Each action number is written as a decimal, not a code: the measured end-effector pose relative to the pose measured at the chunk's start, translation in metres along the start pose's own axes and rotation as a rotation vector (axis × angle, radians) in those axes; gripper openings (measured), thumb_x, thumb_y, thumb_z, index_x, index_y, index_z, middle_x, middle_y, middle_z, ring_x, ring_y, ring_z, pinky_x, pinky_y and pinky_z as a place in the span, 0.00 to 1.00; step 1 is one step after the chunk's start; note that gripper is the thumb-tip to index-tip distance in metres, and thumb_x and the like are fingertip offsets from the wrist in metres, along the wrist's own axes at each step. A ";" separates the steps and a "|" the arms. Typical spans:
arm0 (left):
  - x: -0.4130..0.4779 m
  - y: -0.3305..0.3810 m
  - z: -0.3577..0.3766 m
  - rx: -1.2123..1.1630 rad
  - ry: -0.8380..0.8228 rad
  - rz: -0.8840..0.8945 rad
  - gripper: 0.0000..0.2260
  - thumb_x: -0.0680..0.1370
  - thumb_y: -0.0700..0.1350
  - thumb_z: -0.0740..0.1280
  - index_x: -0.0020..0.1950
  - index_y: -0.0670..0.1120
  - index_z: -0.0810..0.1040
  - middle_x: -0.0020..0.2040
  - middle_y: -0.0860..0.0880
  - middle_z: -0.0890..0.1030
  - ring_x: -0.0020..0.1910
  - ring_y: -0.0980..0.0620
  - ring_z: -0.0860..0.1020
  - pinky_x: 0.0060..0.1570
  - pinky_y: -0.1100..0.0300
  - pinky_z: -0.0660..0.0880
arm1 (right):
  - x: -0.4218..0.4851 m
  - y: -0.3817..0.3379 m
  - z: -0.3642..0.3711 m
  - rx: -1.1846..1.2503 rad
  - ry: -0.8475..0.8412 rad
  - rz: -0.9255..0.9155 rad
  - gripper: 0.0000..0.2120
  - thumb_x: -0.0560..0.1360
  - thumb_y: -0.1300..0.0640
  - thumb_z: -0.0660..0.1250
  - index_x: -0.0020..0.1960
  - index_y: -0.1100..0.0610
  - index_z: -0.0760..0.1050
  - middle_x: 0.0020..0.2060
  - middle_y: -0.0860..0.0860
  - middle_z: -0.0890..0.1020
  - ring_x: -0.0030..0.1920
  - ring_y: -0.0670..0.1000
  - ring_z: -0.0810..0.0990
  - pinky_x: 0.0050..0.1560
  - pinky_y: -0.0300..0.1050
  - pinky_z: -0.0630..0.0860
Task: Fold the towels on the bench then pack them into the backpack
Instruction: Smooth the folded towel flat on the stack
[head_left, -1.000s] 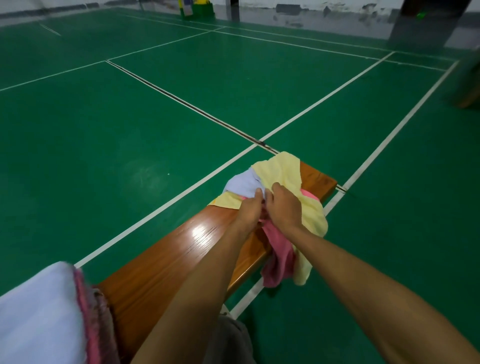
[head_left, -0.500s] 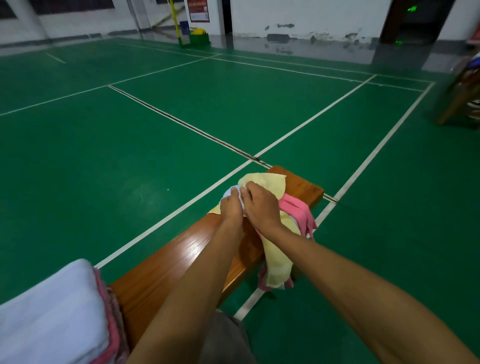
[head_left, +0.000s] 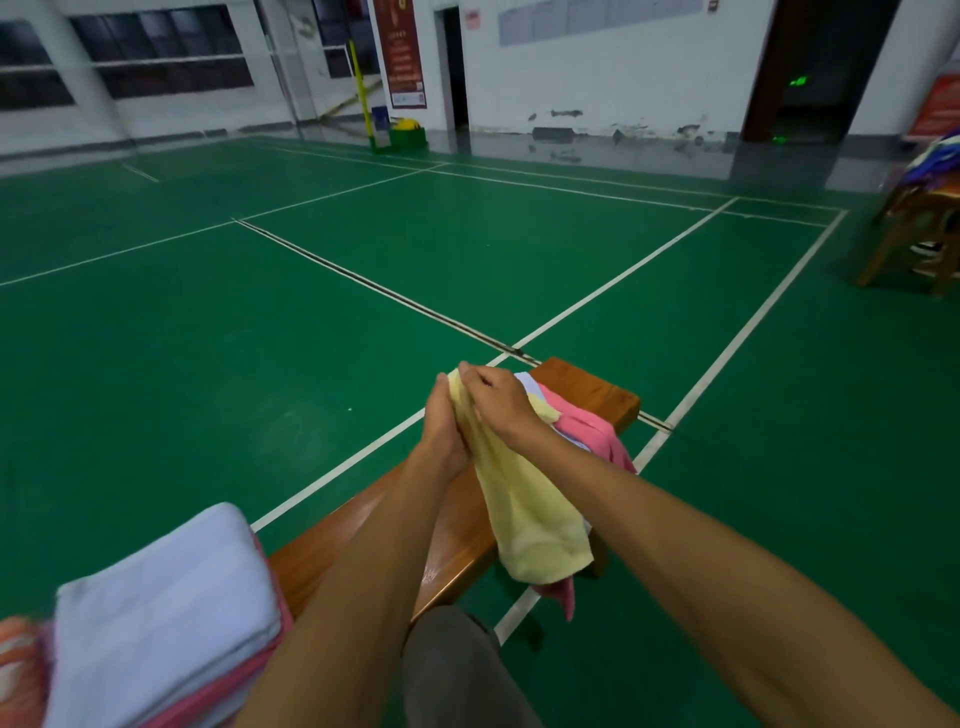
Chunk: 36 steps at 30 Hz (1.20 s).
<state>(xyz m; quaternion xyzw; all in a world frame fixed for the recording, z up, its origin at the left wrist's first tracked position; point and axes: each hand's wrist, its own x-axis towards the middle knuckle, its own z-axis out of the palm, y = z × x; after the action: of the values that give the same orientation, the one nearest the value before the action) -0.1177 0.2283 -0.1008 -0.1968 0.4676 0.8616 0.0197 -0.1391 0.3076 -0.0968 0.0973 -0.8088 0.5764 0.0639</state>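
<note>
Surface (head_left: 358, 525): varnished wood, orange-brown, smooth and glossy, with a bright highlight near its lower edge at frame centre. Yellow towel (head_left: 524, 509): soft napped cloth, matt, hanging in loose folds. Pink towel (head_left: 587, 423): thinner matt cloth, creased. Pale blue folded towel (head_left: 161, 608), lower left of frame: thick terry cloth, fuzzy and matt, over a pink cloth layer. Floor (head_left: 208, 389): green synthetic sheet, smooth with a dull sheen, marked by matt white painted lines. Wall (head_left: 613, 78), top of frame: white paint, flaking along its base. Wooden chair (head_left: 914, 244), right edge: stained wood, semi-gloss.
</note>
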 end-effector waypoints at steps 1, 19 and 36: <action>-0.009 0.007 -0.001 0.026 0.001 -0.006 0.24 0.84 0.59 0.56 0.54 0.42 0.81 0.50 0.42 0.83 0.52 0.45 0.81 0.57 0.50 0.78 | 0.002 0.001 -0.001 0.003 0.032 0.046 0.20 0.84 0.48 0.60 0.46 0.61 0.82 0.46 0.55 0.83 0.48 0.55 0.80 0.51 0.50 0.75; -0.041 0.075 -0.070 0.488 0.293 0.202 0.17 0.72 0.52 0.75 0.51 0.42 0.78 0.47 0.43 0.84 0.47 0.42 0.84 0.51 0.45 0.82 | -0.013 -0.078 0.032 0.179 0.015 0.248 0.19 0.77 0.43 0.70 0.41 0.59 0.79 0.39 0.55 0.83 0.41 0.56 0.82 0.42 0.50 0.77; -0.039 0.095 -0.106 0.520 0.554 0.376 0.18 0.84 0.48 0.58 0.35 0.44 0.68 0.33 0.46 0.69 0.32 0.48 0.65 0.37 0.55 0.64 | -0.015 -0.072 0.034 0.732 -0.481 0.593 0.36 0.79 0.30 0.56 0.67 0.59 0.77 0.59 0.60 0.83 0.59 0.60 0.82 0.63 0.57 0.77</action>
<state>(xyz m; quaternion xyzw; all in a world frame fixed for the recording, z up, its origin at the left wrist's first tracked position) -0.0690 0.0946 -0.0624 -0.3207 0.6846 0.6182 -0.2154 -0.1072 0.2541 -0.0446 0.0098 -0.5393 0.7758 -0.3274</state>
